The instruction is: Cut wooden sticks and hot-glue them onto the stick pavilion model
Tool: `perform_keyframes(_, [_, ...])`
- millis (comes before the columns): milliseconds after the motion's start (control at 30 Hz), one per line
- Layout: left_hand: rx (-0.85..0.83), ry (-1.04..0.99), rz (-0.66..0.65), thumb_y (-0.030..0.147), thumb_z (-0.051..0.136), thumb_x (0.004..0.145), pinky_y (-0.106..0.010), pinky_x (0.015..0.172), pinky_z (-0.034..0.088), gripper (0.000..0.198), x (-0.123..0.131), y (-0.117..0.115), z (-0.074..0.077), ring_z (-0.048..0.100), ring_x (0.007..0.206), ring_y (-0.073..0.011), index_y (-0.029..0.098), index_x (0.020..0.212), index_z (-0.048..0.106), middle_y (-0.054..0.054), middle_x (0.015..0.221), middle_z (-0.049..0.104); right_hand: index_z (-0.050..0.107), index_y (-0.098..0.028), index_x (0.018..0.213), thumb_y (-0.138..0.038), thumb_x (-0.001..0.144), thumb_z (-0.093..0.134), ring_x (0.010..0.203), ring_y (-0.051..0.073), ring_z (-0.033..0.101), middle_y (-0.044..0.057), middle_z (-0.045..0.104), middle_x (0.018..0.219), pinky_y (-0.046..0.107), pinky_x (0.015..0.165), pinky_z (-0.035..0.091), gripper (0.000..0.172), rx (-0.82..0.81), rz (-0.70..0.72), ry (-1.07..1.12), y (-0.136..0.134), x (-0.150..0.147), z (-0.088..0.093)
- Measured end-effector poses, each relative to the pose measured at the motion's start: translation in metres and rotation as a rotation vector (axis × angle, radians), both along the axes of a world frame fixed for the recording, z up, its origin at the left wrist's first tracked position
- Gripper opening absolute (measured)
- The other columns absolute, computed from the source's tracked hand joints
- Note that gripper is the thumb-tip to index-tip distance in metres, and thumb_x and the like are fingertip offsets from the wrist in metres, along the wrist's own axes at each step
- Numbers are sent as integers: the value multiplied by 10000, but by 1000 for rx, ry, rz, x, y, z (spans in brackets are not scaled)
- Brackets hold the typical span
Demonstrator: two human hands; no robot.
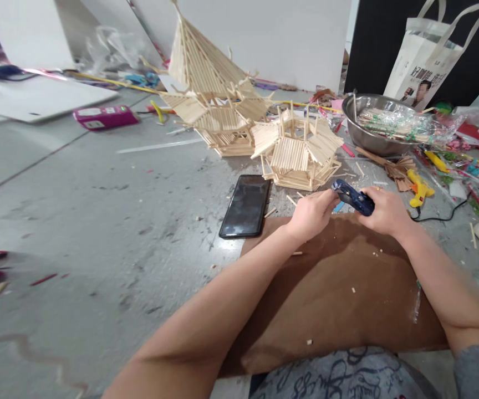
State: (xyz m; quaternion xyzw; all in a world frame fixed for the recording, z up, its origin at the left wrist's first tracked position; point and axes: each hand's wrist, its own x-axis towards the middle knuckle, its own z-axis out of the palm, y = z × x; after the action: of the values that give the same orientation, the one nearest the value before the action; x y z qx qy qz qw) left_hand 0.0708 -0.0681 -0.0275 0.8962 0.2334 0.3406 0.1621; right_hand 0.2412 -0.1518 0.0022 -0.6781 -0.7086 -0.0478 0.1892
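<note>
My right hand (385,210) is wrapped round a dark blue hand tool (356,200) with a curved end; it looks like a small cutter, but its exact kind is unclear. My left hand (313,213) is closed right beside the tool's curved end, fingers pressed together. Whatever it pinches is hidden. Both hands are above the far edge of a brown board (347,277). Just beyond them stands a small six-sided stick model (293,152) with sloping roof panels. A taller stick pavilion (218,105) with a pointed roof stands behind it to the left.
A black phone (245,206) lies left of my hands. Loose stick pieces (270,213) lie near it. To the right are a yellow glue gun (419,188) with a cord and a metal bowl (360,133) of wrapped sticks. A white bag (424,61) and a magenta box (105,117) stand farther off.
</note>
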Motion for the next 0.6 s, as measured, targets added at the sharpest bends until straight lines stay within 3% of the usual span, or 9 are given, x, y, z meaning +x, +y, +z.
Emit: perform_keyframes(600, [7, 85, 38, 252, 330, 869, -219, 551, 394, 239, 0, -2, -1, 584, 617, -135, 155, 810, 540, -43, 665, 610, 546, -193, 774, -321, 614, 564, 672, 195, 560, 46, 618, 720, 290, 611, 374, 206, -55, -17, -3, 2, 2, -6])
